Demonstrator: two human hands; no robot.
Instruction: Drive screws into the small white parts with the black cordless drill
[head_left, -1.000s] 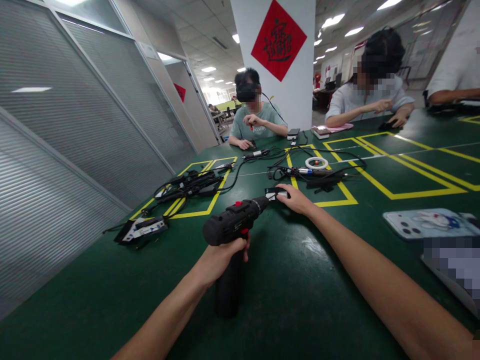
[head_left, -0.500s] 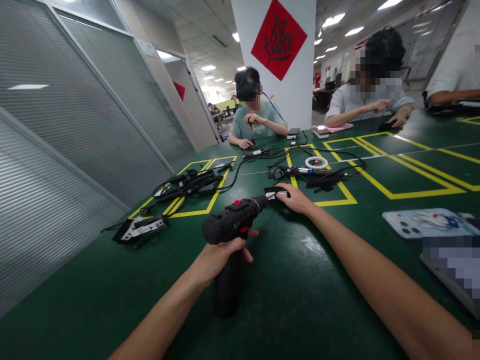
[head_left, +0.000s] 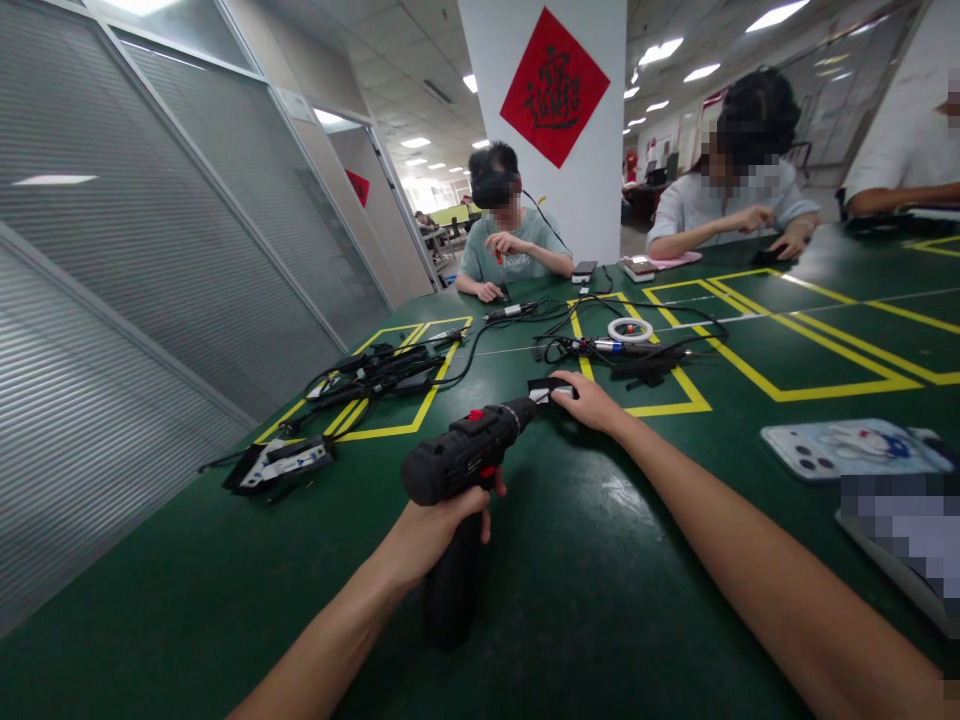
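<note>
My left hand point(head_left: 435, 525) is wrapped round the grip of a black electric screwdriver point(head_left: 459, 470) with a red switch on top. Its nose points away from me at a small black and white part point(head_left: 546, 389) lying on the green table point(head_left: 585, 600). My right hand point(head_left: 589, 400) rests on that part, fingers curled over its right end and pressing it to the table. The screwdriver's tip meets the part near its left end.
A phone in a patterned case point(head_left: 855, 448) lies at the right. Black cables and parts point(head_left: 375, 375) sit at the left, with another black and white part point(head_left: 281, 462) nearer me. A white tape ring point(head_left: 630, 329) lies behind. Two people point(head_left: 510, 245) work at the far edge.
My left index finger, stretched out half a second ago, has curled back toward the trigger. The camera has tipped slightly. My right hand has stayed on the part.
</note>
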